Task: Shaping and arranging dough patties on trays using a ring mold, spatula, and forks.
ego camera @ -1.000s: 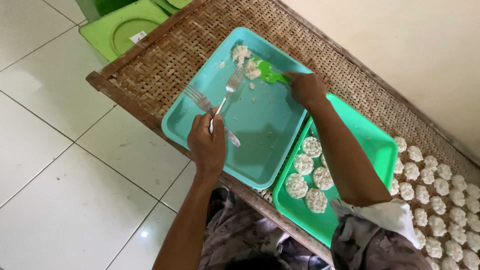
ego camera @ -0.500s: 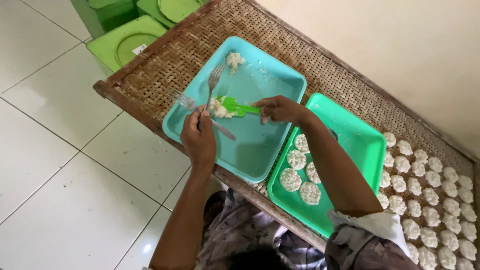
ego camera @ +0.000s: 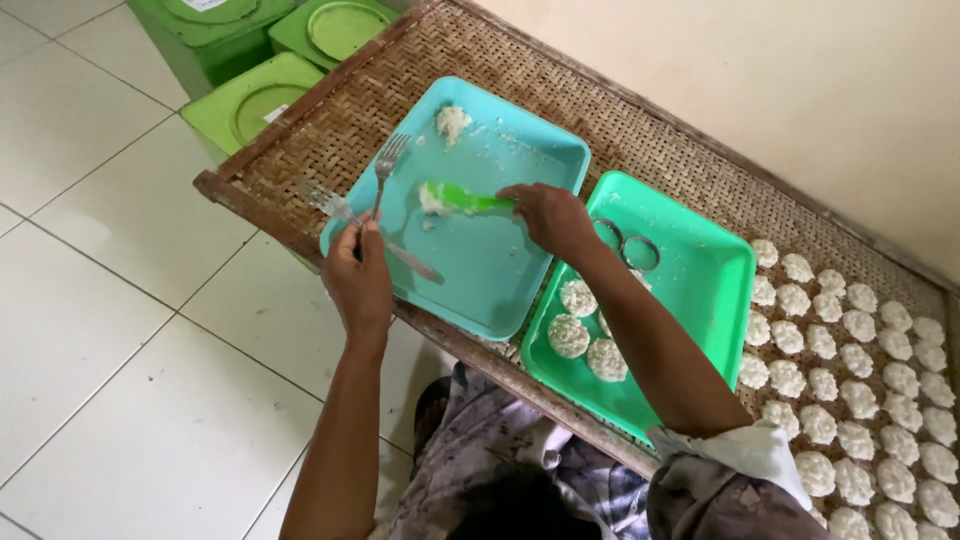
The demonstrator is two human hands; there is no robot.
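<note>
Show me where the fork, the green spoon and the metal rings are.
fork [ego camera: 384,172], head view, on its shaft below the tines.
green spoon [ego camera: 468,201], head view, on its handle near the bowl.
metal rings [ego camera: 640,254], head view, on the right ring's rim.

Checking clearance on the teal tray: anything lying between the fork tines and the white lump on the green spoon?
Nothing visible. The fork in the left hand points its tines up the teal tray, and only bare tray surface with a few crumbs lies between them and the white lump on the green spoon held by the right hand.
</note>
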